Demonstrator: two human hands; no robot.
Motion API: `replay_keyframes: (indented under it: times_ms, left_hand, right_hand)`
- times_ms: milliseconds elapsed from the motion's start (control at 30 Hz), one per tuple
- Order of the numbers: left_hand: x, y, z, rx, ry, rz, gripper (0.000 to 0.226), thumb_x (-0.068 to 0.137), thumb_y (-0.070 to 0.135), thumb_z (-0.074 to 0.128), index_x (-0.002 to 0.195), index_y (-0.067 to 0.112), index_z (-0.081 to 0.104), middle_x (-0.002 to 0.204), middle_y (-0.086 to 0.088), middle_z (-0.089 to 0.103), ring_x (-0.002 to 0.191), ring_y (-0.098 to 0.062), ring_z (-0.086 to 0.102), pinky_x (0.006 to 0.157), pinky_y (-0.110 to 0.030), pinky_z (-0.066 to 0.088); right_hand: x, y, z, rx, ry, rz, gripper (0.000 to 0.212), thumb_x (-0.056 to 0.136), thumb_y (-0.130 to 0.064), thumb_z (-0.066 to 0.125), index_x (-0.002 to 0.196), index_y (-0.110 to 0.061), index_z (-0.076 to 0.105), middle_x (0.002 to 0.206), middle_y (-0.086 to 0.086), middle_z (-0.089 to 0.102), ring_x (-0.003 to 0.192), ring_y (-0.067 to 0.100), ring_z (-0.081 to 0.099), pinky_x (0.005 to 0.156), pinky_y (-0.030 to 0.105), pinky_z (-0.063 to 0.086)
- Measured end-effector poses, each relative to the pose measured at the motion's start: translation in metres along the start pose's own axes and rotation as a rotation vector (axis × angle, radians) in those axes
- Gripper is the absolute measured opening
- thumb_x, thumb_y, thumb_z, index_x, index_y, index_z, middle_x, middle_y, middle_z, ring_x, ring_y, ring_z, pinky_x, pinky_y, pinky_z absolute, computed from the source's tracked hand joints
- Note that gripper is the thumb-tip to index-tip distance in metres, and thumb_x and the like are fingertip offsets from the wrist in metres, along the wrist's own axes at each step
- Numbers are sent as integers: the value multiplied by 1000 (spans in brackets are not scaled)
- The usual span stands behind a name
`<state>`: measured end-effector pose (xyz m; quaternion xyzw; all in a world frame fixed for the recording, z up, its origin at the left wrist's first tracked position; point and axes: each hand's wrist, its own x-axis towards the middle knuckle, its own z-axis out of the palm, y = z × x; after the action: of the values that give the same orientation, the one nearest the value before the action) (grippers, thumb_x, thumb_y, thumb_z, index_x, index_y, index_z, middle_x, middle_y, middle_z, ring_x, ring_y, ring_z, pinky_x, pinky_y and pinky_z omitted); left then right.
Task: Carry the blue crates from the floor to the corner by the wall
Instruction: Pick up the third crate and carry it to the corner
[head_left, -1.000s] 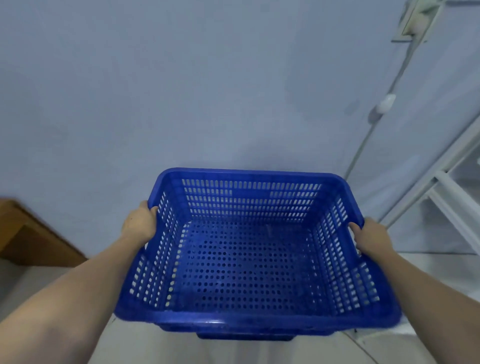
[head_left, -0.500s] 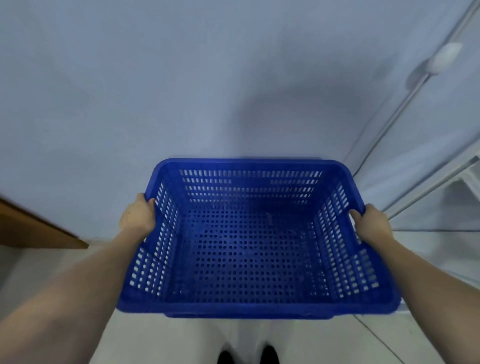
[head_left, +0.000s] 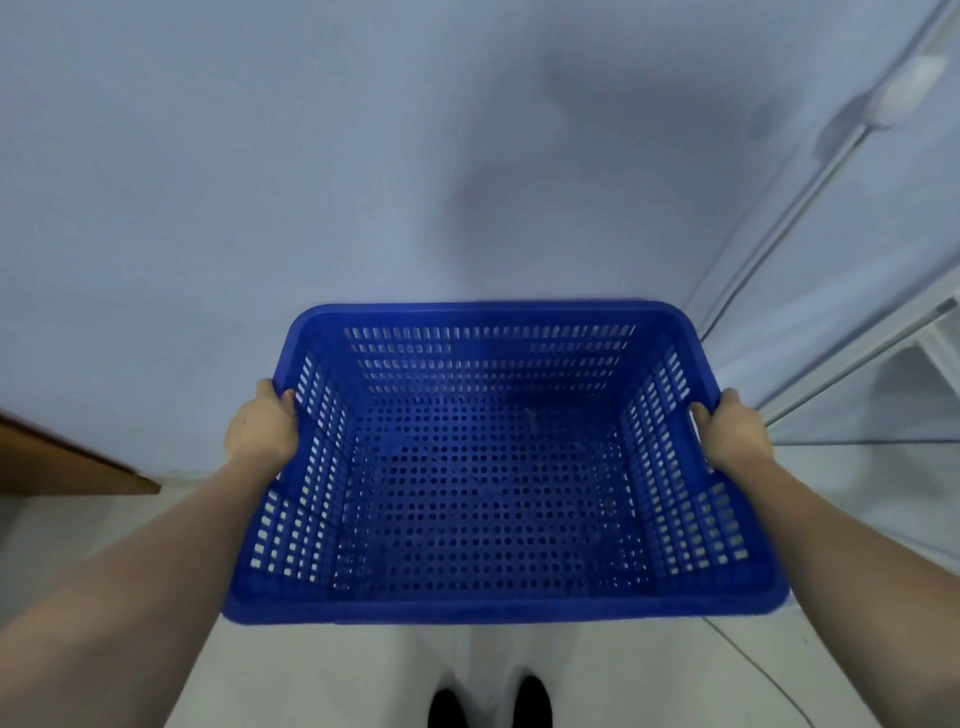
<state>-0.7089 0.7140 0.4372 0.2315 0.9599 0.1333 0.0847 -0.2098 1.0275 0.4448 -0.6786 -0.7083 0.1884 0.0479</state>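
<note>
Nearer the wall now, perforated blue crate (head_left: 483, 467) empty; left hand (head_left: 260, 431), right hand (head_left: 735, 434) gripping rims.

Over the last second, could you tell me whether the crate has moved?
Yes. The crate has moved closer to the wall, and the corner pipe sits higher in view.
</note>
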Motion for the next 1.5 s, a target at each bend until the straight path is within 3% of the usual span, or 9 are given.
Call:
replay_keyframes:
  times_ms: [333, 700, 1033, 1200, 1400, 1500]
  left_hand:
    - [-7, -7, -3, -26, -14, 25, 34, 105, 43, 33, 112, 12, 45, 96, -20, 64, 80, -40, 60, 69, -50, 50]
    - [-1, -10, -2, -7, 9, 59, 34, 105, 45, 32, 112, 14, 44, 94, -17, 63, 77, -37, 60, 69, -52, 53]
    - [-5, -7, -9, -52, -63, 36, 34, 106, 39, 34, 118, 9, 43, 102, -24, 62, 82, -40, 57, 72, -49, 47]
    - [-5, -10, -12, -78, -148, 31, 34, 104, 41, 42, 124, 14, 37, 105, -23, 62, 84, -44, 62, 80, -57, 54]
    - [-1, -17, -8, -83, -120, 55, 32, 103, 39, 40, 126, 17, 37, 99, -18, 61, 76, -36, 58, 71, -50, 52]
    - [7, -12, -3, -65, -85, 54, 31, 104, 38, 39, 124, 15, 39, 95, -16, 59, 73, -33, 53, 66, -47, 45]
  right_hand:
    - [-10, 4, 2, 10, -54, 29, 32, 101, -45, 42, 98, -13, 36, 101, 26, 61, 77, 33, 50, 68, 42, 42]
    - [-21, 8, 9, -6, -3, 28, 30, 102, -40, 43, 97, -11, 36, 101, 28, 61, 75, 34, 49, 66, 41, 40]
    - [-28, 5, 2, -10, 4, 7, 33, 101, -41, 45, 99, -9, 39, 104, 30, 62, 91, 44, 60, 70, 42, 42]
    - [-30, 0, -3, -5, -30, 22, 33, 102, -39, 45, 101, -6, 41, 92, 27, 63, 78, 39, 64, 65, 40, 46]
    - [-25, -2, -4, 19, -22, 12, 30, 103, -37, 44, 101, -7, 41, 76, 13, 52, 57, 29, 55, 45, 31, 35]
    - [-12, -8, -2, 27, -12, 10, 29, 103, -39, 43, 101, -10, 40, 71, 7, 47, 58, 25, 52, 47, 32, 36]
